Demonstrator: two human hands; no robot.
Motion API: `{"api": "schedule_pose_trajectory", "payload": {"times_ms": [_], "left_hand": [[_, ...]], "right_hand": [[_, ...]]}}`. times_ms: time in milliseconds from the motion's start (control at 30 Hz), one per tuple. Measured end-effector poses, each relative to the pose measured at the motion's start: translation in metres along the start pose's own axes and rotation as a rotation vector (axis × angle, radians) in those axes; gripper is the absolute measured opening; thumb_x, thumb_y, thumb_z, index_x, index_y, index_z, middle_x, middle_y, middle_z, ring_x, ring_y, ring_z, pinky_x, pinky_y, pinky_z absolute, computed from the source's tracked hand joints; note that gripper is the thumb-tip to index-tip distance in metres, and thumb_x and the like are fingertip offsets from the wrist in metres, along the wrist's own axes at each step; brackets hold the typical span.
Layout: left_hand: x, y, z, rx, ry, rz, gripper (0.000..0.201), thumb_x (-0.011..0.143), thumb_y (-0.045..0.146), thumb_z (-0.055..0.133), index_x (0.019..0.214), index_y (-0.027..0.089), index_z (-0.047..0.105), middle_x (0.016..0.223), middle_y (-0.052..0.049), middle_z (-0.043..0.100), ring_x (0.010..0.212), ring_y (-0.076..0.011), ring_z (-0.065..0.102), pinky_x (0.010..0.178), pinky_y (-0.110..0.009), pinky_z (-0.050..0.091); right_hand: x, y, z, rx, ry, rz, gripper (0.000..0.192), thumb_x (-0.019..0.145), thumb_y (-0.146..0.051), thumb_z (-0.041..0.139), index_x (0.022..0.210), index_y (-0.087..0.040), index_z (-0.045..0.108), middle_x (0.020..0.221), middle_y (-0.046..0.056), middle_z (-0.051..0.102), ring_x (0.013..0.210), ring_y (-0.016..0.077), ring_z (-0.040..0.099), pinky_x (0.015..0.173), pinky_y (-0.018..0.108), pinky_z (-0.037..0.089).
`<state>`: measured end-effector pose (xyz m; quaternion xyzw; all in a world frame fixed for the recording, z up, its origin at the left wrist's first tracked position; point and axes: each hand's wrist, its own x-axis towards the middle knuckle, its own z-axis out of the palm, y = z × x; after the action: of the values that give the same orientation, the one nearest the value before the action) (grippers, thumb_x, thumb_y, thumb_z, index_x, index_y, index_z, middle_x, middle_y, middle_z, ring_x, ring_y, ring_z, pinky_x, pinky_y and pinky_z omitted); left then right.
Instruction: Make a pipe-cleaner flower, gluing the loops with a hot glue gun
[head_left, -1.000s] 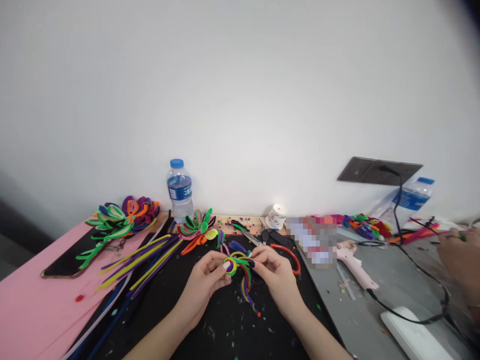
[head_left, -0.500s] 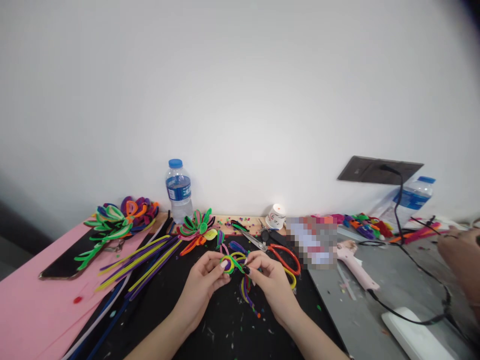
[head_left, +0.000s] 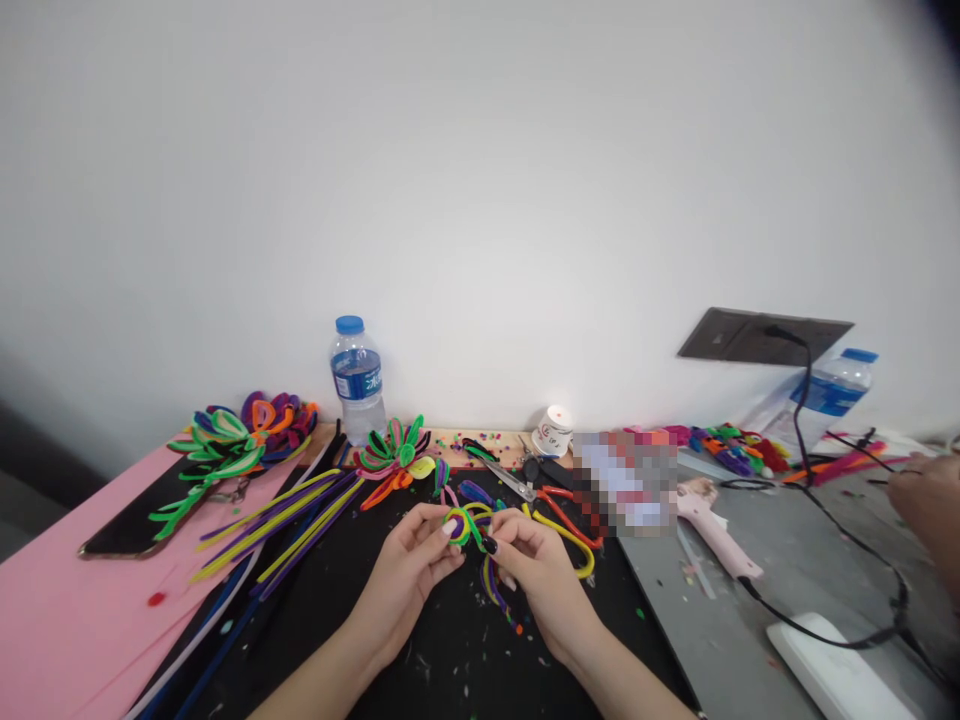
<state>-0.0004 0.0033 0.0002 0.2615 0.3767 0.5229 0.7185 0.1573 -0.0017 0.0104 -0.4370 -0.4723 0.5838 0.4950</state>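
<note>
Low in the middle of the frame, both hands meet over a small pipe-cleaner flower (head_left: 471,527), a knot of green, yellow and purple loops with a bundle of stems hanging below it toward the bottom edge. The left hand (head_left: 409,565) pinches the looped head from the left, its grip closed on the coil with thumb and forefinger. The right hand (head_left: 536,565) closes its grip on the same piece from the right, fingertips at the point where the loops gather; a loose yellow strand (head_left: 566,535) curls away from it to the right.

The flower looks very light, fuzzy on the surface and soft to the touch, yet its wire core should hold whatever bend it is given. It is unlikely to slip, but the loops would probably flatten under a hard squeeze, so the gathered centre or the twisted stems seem the sounder places to hold.

It sits just above the black mat (head_left: 420,660) on the table, which is strewn with tiny offcuts. Red-handled scissors (head_left: 547,495) lie just beyond the right hand, straight pipe cleaners (head_left: 300,520) fan out at centre left, and a water bottle (head_left: 357,380) stands by the wall. At the far right edge another person's hand (head_left: 930,500) is at work.
</note>
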Motion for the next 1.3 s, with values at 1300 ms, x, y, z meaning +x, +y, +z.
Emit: {"api": "schedule_pose_trajectory", "payload": {"times_ms": [1300], "left_hand": [[0.0, -0.001, -0.003, 0.14, -0.15, -0.078, 0.019, 0.07, 0.021, 0.07, 0.073, 0.017, 0.051, 0.065, 0.004, 0.057, 0.057, -0.007, 0.051, 0.052, -0.018, 0.034]], "right_hand": [[0.004, -0.008, -0.006, 0.267, 0.043, 0.05, 0.024, 0.065, -0.027, 0.073, 0.055, -0.014, 0.056, 0.081, 0.001, 0.047, 0.055, 0.0067, 0.033, 0.042, 0.019, 0.024]]}}
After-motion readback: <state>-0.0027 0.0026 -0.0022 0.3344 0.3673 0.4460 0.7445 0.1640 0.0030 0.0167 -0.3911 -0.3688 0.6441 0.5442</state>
